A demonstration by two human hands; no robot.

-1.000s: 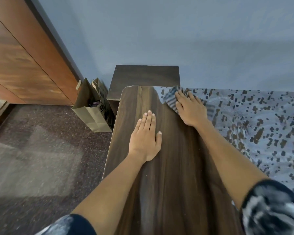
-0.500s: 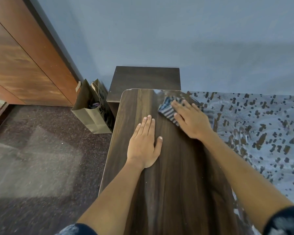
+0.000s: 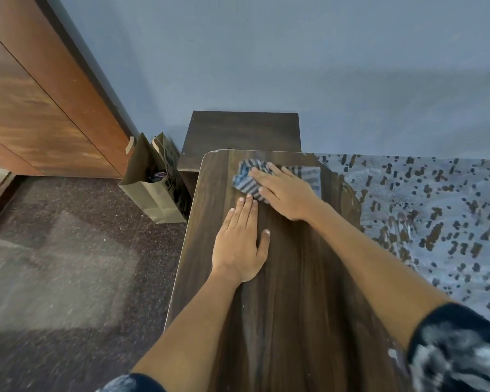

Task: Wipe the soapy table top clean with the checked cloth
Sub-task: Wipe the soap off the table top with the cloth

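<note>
Since half a second ago, right hand point(image 3: 287, 193) slid the blue-striped checked cloth point(image 3: 248, 181) left along the dark wood-grain counter point(image 3: 294, 306)'s far end, fingers flat on it. Left hand point(image 3: 239, 244) rests flat, fingers straight. Soap streaks maybe, hard to tell.

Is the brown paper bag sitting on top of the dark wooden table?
No, the brown paper bag stands on the floor beside the dark wooden table.
</note>
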